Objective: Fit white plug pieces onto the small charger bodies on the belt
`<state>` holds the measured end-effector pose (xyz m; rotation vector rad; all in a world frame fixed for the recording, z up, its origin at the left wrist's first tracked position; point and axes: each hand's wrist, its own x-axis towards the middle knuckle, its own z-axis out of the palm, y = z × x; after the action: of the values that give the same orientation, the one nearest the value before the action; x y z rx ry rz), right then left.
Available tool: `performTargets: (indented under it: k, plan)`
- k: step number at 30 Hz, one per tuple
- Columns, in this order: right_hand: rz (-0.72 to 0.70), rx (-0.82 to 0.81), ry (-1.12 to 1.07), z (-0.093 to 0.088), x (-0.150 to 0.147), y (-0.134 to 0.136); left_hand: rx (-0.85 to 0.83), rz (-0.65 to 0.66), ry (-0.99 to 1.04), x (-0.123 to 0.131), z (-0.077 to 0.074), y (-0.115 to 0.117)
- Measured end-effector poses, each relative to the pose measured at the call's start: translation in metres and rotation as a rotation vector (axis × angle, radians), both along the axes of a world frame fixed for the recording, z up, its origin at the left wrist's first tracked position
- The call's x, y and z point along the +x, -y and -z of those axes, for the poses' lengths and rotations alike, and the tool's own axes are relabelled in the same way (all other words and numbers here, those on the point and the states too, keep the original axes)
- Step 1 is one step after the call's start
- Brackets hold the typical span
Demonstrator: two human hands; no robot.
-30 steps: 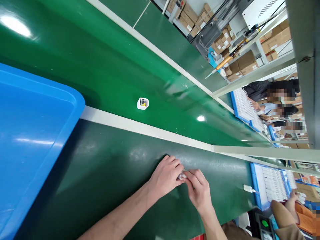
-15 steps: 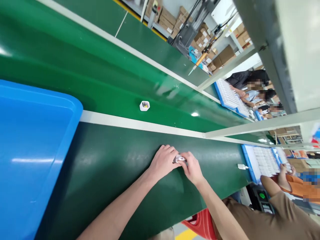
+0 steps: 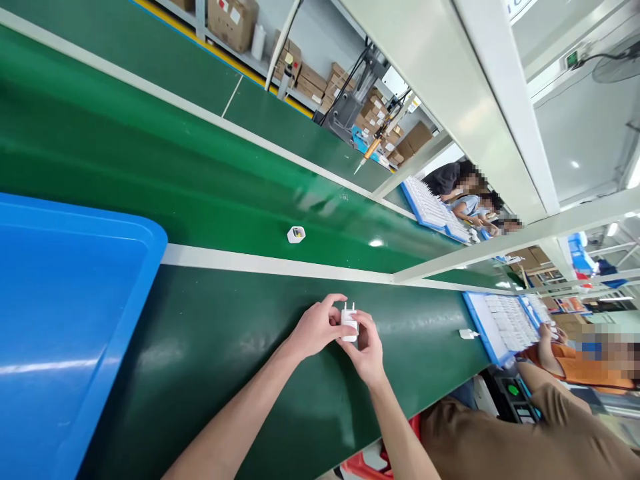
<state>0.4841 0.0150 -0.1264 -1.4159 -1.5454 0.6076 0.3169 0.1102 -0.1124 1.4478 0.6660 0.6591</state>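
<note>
Both my hands meet over the dark green bench and hold one small white plug adapter (image 3: 349, 323), its two metal prongs pointing up. My left hand (image 3: 315, 328) grips it from the left with fingers curled round it. My right hand (image 3: 367, 347) pinches it from the right and below. Farther out on the bright green conveyor belt (image 3: 200, 180) lies another small white adapter shell (image 3: 296, 234), open side up with a yellow part inside.
A large blue tray (image 3: 70, 313) fills the left side. A white rail (image 3: 280, 265) separates bench and belt. A small white part (image 3: 468, 333) lies on the bench to the right, near blue trays of white parts (image 3: 505, 323) where other people work. Cardboard boxes stand behind.
My hands have lifted the adapter off the bench and turned it, so its prongs now show pointing up. The view has tilted upward; the shell on the belt sits lower in frame.
</note>
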Motion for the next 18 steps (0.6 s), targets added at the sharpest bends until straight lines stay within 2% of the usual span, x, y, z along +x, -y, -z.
performTargets:
  k: [8, 15, 18]
  plan:
    - [0.019, -0.030, -0.101, 0.003, 0.001, -0.003, 0.056, -0.018, -0.092, 0.000, 0.003, 0.002]
    - [0.063, 0.067, -0.019, 0.015, 0.000, -0.001, 0.101, -0.008, -0.129, 0.001, 0.005, 0.002]
    - [0.016, 0.007, 0.008, 0.010, 0.005, 0.001, 0.141, -0.008, -0.156, 0.001, 0.004, 0.003]
